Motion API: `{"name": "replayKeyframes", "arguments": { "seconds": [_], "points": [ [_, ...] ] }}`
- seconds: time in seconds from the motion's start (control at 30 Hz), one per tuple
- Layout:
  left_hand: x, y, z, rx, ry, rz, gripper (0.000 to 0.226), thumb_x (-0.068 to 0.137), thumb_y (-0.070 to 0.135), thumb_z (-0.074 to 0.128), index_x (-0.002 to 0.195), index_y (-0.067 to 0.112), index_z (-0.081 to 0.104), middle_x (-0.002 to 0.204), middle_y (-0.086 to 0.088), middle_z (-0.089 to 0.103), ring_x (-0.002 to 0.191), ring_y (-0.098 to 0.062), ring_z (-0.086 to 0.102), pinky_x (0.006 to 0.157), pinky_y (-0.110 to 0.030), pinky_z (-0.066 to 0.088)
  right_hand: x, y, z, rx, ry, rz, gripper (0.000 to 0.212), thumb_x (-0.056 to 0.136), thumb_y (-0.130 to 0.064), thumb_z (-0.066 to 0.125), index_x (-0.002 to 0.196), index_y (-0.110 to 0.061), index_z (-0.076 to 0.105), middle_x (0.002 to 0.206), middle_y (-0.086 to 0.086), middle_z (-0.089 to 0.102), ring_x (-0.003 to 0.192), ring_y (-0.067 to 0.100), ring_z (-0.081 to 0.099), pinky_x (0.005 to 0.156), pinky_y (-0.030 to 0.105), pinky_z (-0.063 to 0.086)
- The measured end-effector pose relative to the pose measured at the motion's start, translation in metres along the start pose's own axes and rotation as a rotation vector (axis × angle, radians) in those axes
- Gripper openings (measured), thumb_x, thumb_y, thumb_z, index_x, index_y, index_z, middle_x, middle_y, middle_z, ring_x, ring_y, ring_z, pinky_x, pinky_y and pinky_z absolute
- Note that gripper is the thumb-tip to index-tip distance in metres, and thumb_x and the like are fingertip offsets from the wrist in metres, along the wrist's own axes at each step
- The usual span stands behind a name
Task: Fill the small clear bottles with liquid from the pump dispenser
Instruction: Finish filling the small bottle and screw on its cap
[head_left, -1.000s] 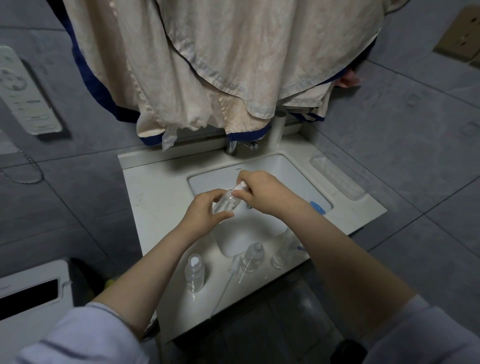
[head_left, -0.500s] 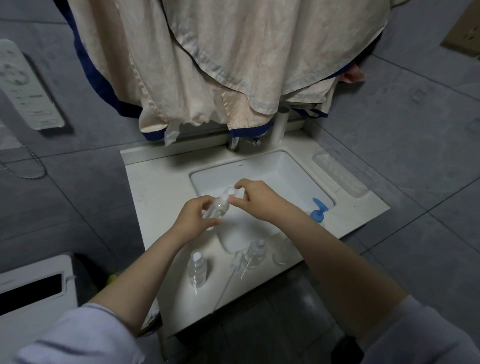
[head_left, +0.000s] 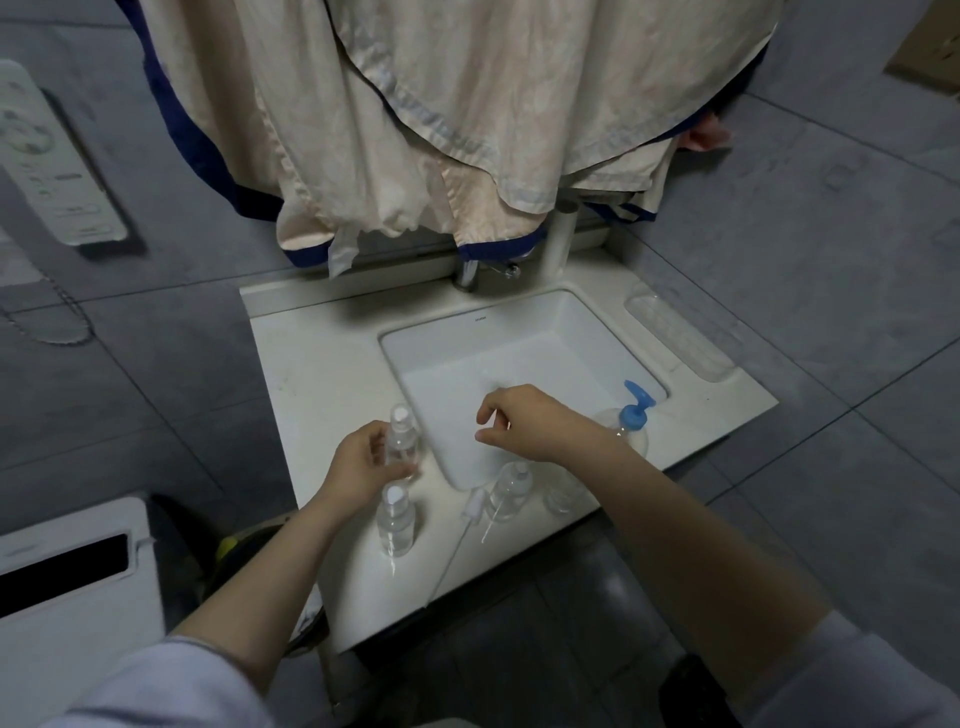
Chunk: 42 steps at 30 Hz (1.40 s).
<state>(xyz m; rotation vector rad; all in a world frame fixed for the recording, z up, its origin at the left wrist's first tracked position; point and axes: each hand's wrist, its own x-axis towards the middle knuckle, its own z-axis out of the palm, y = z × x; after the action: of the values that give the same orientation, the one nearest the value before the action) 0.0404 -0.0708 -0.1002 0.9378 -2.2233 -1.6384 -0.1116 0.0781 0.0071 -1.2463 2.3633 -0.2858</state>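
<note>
The left hand (head_left: 363, 462) curled its fingers and thumb round a small capped bottle (head_left: 401, 434), which stood upright on the white table (head_left: 317, 384) at the basin's left rim. The right hand (head_left: 524, 422) hovered above the sink basin (head_left: 524, 348), fingers loosely bent and thumb near forefinger, gripping nothing.

The table was a white slab with the rectangular basin sunk into it, set against grey tiled walls; grey tiles also showed below its near edge. A ribbed soap recess (head_left: 675, 338) lay at two o'clock from the basin.

At six o'clock from the left hand stood a second capped bottle (head_left: 396, 522), clear liquid visible in it. At six o'clock from the right hand, on the near rim, were a third small bottle (head_left: 511, 486), a loose spray top with its long thin tube (head_left: 470, 512) lying flat, and an open clear bottle (head_left: 563, 493) partly behind the right forearm. The pump dispenser (head_left: 631, 415), blue-headed and clear-bodied, stood at three o'clock from the right hand, its body partly hidden by the wrist.

Cream cloth edged in dark blue (head_left: 467, 119) hung at twelve o'clock, covering most of the tap (head_left: 465, 273). A white control panel (head_left: 47, 161) was on the wall at ten o'clock, and a white bin (head_left: 67, 587) stood at eight o'clock.
</note>
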Motion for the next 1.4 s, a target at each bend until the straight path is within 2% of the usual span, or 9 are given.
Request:
{"name": "replayKeyframes", "arguments": {
  "seconds": [0.23,0.33,0.47,0.7,0.83,0.93,1.1,1.27,1.4],
  "points": [
    [-0.006,0.002,0.000,0.033,-0.025,0.009,0.022,0.066,0.019,0.058,0.088,0.024,0.059,0.083,0.008,0.060,0.082,-0.013,0.055,0.074,-0.021,0.041,-0.006,-0.001,-0.001,0.006,0.024,-0.013,0.025,0.091,-0.028,0.059,0.112,-0.015,0.063,0.091,-0.006,0.053,0.088,0.009,0.048,0.086,0.028,0.044],
    [-0.008,-0.009,-0.008,0.207,0.046,-0.035,0.038,0.074,0.007,0.061,0.111,0.016,0.057,0.100,0.003,0.059,0.092,-0.018,0.056,0.079,-0.026,0.043,-0.008,0.001,0.000,0.012,0.044,-0.030,0.023,0.091,-0.027,0.060,0.111,-0.015,0.063,0.090,-0.007,0.055,0.086,0.009,0.048,0.083,0.028,0.044],
    [-0.030,-0.019,-0.024,0.428,0.141,-0.166,0.015,0.075,0.011,0.063,0.087,0.018,0.058,0.092,0.000,0.063,0.084,-0.021,0.059,0.075,-0.035,0.051,-0.013,0.002,0.004,-0.006,0.061,-0.098,0.024,0.090,-0.023,0.061,0.112,-0.013,0.064,0.108,0.001,0.062,0.084,0.011,0.050,0.083,0.028,0.045],
    [-0.085,-0.003,-0.022,0.768,-0.165,-0.412,0.006,0.079,0.019,0.058,0.080,0.016,0.062,0.091,-0.003,0.063,0.086,-0.021,0.062,0.078,-0.031,0.052,-0.024,0.002,0.013,-0.046,0.055,-0.176,0.022,0.090,-0.023,0.061,0.111,-0.017,0.064,0.113,0.000,0.059,0.103,0.013,0.055,0.090,0.034,0.046],
    [-0.119,0.013,0.006,0.695,-0.419,-0.388,0.014,0.071,0.027,0.070,0.077,0.015,0.066,0.077,-0.001,0.067,0.080,-0.017,0.065,0.072,-0.026,0.050,-0.027,0.012,0.007,-0.026,0.096,-0.164,0.021,0.092,-0.021,0.058,0.110,-0.014,0.065,0.113,0.001,0.060,0.102,0.016,0.057,0.091,0.034,0.046],
    [-0.126,0.030,0.050,0.502,-0.295,-0.206,0.022,0.069,0.035,0.076,0.072,0.023,0.057,0.076,0.006,0.059,0.078,-0.013,0.058,0.071,-0.028,0.048,-0.029,0.021,0.001,0.006,0.152,-0.145,0.019,0.092,-0.018,0.057,0.108,-0.013,0.066,0.110,0.002,0.062,0.098,0.015,0.058,0.091,0.035,0.047],
    [-0.103,0.051,0.109,0.211,0.134,0.049,0.049,0.066,0.034,0.079,0.107,0.020,0.056,0.096,0.007,0.060,0.084,-0.013,0.057,0.071,-0.028,0.048,-0.034,0.033,-0.008,0.032,0.186,-0.123,0.019,0.092,-0.017,0.057,0.107,-0.013,0.066,0.109,0.002,0.063,0.096,0.014,0.058,0.090,0.032,0.048],
    [-0.067,0.051,0.131,0.185,0.249,0.070,0.075,0.065,0.031,0.081,0.129,0.012,0.045,0.122,-0.003,0.054,0.114,-0.022,0.047,0.094,-0.038,0.045,-0.040,0.044,-0.011,0.046,0.211,-0.089,0.018,0.092,-0.018,0.057,0.107,-0.013,0.066,0.107,0.001,0.063,0.094,0.014,0.058,0.088,0.030,0.048],
    [-0.052,0.044,0.138,0.204,0.254,0.041,0.058,0.066,0.030,0.079,0.115,0.011,0.056,0.111,-0.005,0.061,0.106,-0.025,0.052,0.088,-0.040,0.046,-0.044,0.052,-0.010,0.052,0.212,-0.070,0.018,0.092,-0.017,0.057,0.106,-0.012,0.066,0.107,0.002,0.063,0.093,0.012,0.057,0.087,0.027,0.047]
  ]
}}
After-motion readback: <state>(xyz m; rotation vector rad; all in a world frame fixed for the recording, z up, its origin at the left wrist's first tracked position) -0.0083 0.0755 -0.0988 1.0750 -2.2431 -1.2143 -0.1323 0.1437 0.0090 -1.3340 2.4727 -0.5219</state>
